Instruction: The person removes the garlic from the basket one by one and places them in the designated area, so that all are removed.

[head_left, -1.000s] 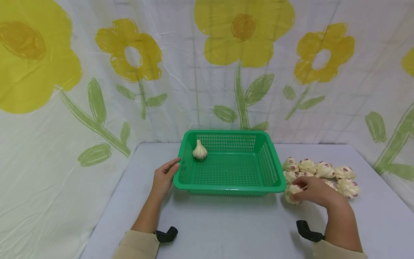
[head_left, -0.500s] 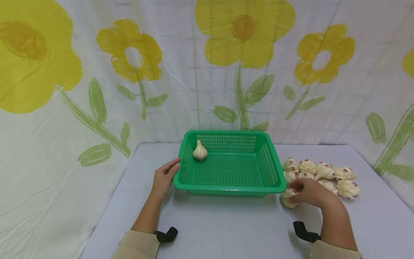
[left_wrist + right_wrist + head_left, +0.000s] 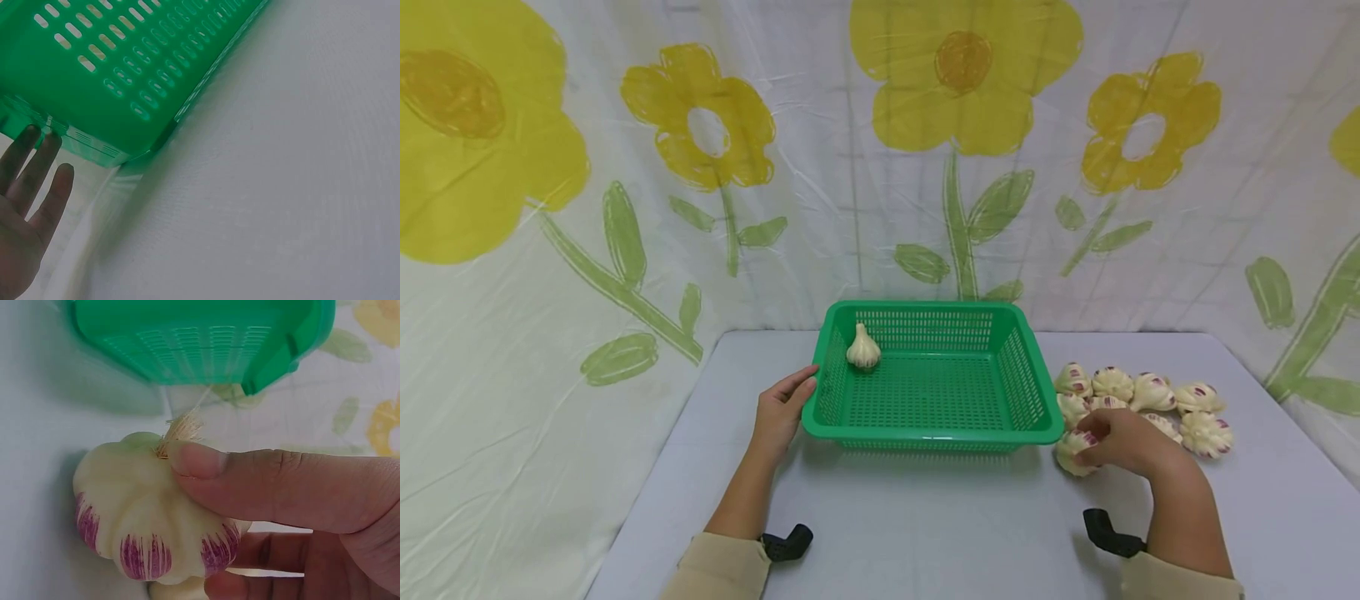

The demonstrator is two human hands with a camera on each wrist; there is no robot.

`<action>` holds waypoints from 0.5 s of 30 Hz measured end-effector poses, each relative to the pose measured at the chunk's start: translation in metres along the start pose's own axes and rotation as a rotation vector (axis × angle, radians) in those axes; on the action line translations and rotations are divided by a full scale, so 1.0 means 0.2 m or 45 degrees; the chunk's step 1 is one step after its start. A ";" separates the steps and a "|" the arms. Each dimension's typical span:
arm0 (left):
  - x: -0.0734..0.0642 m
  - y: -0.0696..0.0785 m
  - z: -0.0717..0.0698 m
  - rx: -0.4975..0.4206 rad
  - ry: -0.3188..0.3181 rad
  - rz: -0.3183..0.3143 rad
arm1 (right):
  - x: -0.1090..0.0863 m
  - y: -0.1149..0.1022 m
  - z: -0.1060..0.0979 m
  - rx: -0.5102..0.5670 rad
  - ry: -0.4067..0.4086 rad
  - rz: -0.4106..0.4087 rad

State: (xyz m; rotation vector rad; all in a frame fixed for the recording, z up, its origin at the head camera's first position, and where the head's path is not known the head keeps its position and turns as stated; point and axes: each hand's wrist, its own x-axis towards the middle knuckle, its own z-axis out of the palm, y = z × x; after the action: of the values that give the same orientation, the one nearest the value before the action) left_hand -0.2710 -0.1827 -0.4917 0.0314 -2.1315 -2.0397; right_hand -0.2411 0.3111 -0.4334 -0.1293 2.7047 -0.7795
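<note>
My left hand [image 3: 777, 412] is at the left end of the green plastic basket [image 3: 925, 436], its fingertips right at the rim. In the left wrist view, the fingers [image 3: 39, 175] are stretched out toward the basket's end wall. One pale garlic bulb [image 3: 863, 350] stands stem up inside, at the back left. Beside the basket's front right corner, my right hand [image 3: 1123, 442] pinches another garlic bulb [image 3: 1072, 454]. The right wrist view shows this bulb [image 3: 150, 512] with purple streaks, the thumb [image 3: 250, 481] by its dry roots and other fingers partly hidden behind it.
Several more garlic bulbs [image 3: 1152, 392] lie grouped on the table right of the basket, some partly behind the right hand. The white table [image 3: 925, 533] backs onto a hanging cloth [image 3: 812, 167] with painted yellow flowers. Black wrist devices [image 3: 787, 543] sit on both wrists.
My right hand shifted slightly left and nearer with the pinched garlic bulb, then a little back right and away. The left hand and basket stay in place.
</note>
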 end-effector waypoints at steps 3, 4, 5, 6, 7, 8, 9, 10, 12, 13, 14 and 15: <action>0.00 0.00 0.00 -0.001 0.002 -0.016 | 0.00 0.00 0.00 -0.003 0.005 0.003; 0.00 0.00 0.00 -0.002 0.001 -0.023 | 0.00 0.00 0.00 -0.003 0.004 0.005; 0.00 0.00 0.00 -0.001 0.002 -0.029 | 0.00 0.01 0.00 -0.004 0.004 0.011; 0.00 0.00 0.00 -0.002 0.004 -0.035 | 0.00 0.01 0.00 -0.002 0.004 0.014; 0.00 0.01 0.00 -0.002 0.005 -0.041 | 0.00 0.01 0.00 0.002 0.003 0.020; 0.00 0.01 0.00 -0.001 0.006 -0.044 | 0.00 0.01 0.00 0.005 0.001 0.026; 0.00 0.01 0.00 -0.001 0.009 -0.044 | 0.00 0.01 0.00 0.010 -0.002 0.034; 0.00 0.01 0.00 -0.005 0.010 -0.046 | 0.00 0.01 0.00 0.016 -0.003 0.040; 0.00 0.01 0.01 -0.008 0.015 -0.042 | 0.00 0.01 -0.01 0.033 -0.005 0.050; 0.00 0.01 0.01 -0.008 0.016 -0.040 | -0.01 0.01 -0.01 0.041 -0.005 0.051; 0.00 0.01 0.00 -0.009 0.017 -0.038 | -0.01 0.00 -0.01 0.044 -0.005 0.051; 0.00 0.01 0.00 -0.010 0.017 -0.036 | -0.01 0.00 -0.01 0.050 -0.006 0.052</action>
State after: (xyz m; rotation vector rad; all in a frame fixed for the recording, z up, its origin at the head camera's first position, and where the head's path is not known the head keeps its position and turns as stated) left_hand -0.2702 -0.1815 -0.4898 0.0747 -2.1268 -2.0577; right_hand -0.2401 0.3134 -0.4309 -0.0667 2.6771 -0.8192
